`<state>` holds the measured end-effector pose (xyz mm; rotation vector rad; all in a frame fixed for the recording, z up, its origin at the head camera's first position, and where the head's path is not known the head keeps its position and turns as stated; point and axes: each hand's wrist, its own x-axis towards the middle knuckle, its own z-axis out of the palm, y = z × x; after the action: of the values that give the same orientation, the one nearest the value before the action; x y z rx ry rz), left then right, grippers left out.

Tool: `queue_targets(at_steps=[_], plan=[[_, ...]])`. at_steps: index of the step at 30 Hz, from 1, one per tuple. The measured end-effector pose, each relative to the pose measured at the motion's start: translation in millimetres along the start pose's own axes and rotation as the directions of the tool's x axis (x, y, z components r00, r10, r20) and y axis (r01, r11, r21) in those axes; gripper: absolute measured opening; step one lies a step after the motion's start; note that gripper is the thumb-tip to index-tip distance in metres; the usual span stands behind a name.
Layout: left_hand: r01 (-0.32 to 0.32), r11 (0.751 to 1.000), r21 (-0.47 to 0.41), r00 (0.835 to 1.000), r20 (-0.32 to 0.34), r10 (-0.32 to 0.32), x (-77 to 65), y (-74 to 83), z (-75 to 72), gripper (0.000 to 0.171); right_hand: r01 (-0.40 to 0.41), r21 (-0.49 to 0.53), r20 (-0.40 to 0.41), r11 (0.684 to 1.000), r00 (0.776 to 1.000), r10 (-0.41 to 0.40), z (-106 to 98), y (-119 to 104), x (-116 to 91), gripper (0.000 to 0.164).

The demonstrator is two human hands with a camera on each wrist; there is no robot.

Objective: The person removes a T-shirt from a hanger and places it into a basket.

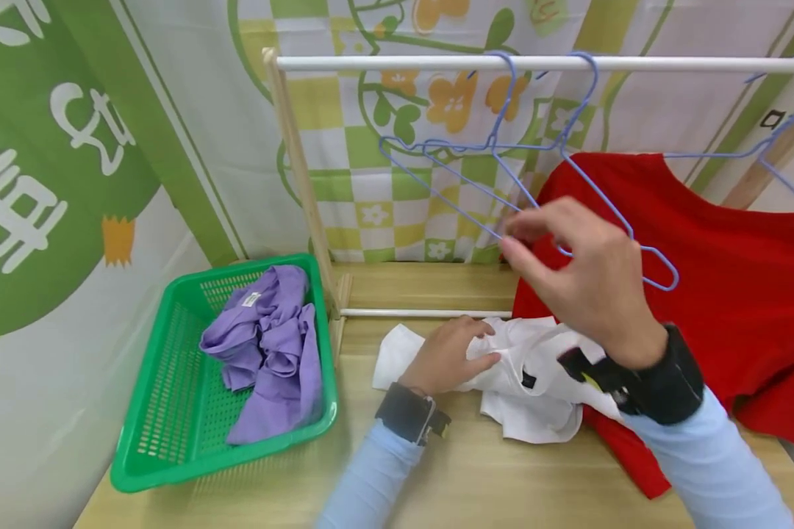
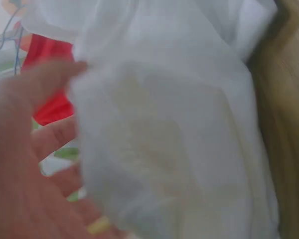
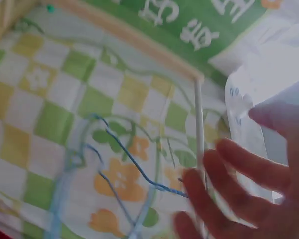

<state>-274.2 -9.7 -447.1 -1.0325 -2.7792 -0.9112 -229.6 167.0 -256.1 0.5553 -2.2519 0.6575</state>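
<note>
A white shirt (image 1: 532, 419) with a small black label lies bunched on the wooden table (image 1: 430, 470). My left hand (image 1: 446, 356) rests on its left part, thumb and fingers spread apart; in the left wrist view white cloth (image 2: 174, 114) fills the space beside them. Raised above the shirt, my right hand (image 1: 589, 275) has loosely bent fingers. It overlaps the lower part of two blue hangers (image 1: 514, 77) in the head view. The right wrist view shows its fingers (image 3: 239, 199) apart, with nothing gripped between them.
A white rail (image 1: 397, 64) on a wooden post (image 1: 298, 162) carries the hangers. Another blue hanger (image 1: 772, 137) is at the right, by a red shirt (image 1: 728, 308). At left stands a green basket (image 1: 331, 411) holding a purple garment (image 1: 281, 353). Patterned curtain hangs behind.
</note>
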Motion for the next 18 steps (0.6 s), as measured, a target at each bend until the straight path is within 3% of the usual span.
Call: queue_targets(at_steps=[2,3,5,8,9,11,13,14,18], plan=[[0.071,0.997,-0.017,0.996,0.058,-0.07,-0.5,-1.6,2.2,0.069,-0.051,-0.023,0.179,0.998,0.982,0.055,-7,7,-32,0.03],[0.113,0.993,-0.03,0.989,0.095,-0.109,-0.9,-2.3,3.5,0.083,-0.108,-0.055,0.274,0.993,0.954,0.119,-8,13,-47,0.038],[0.184,0.982,-0.048,0.972,0.158,-0.174,0.2,-0.5,8.1,0.105,-0.221,-0.164,0.42,0.961,0.866,0.271,-11,32,-73,0.063],[0.248,0.966,-0.069,0.948,0.22,-0.228,2.0,1.0,17.5,0.125,-0.346,-0.282,0.538,0.895,0.715,0.446,-8,70,-102,0.107],[0.253,0.965,-0.071,0.944,0.235,-0.23,2.9,1.6,20.8,0.128,-0.379,-0.292,0.563,0.878,0.674,0.478,-5,83,-110,0.118],[0.253,0.965,-0.064,0.938,0.261,-0.229,4.9,2.4,28.9,0.132,-0.426,-0.287,0.6,0.858,0.618,0.508,2,104,-128,0.134],[0.245,0.969,-0.043,0.934,0.278,-0.224,7.3,3.9,37.7,0.134,-0.455,-0.252,0.621,0.854,0.601,0.503,10,117,-146,0.141],[0.234,0.972,-0.029,0.936,0.276,-0.217,8.9,5.1,41.6,0.134,-0.459,-0.236,0.618,0.857,0.61,0.496,15,120,-154,0.14],[0.19,0.982,0.009,0.954,0.234,-0.187,16.5,11.9,56.0,0.13,-0.398,-0.221,0.55,0.89,0.703,0.451,37,119,-174,0.131]])
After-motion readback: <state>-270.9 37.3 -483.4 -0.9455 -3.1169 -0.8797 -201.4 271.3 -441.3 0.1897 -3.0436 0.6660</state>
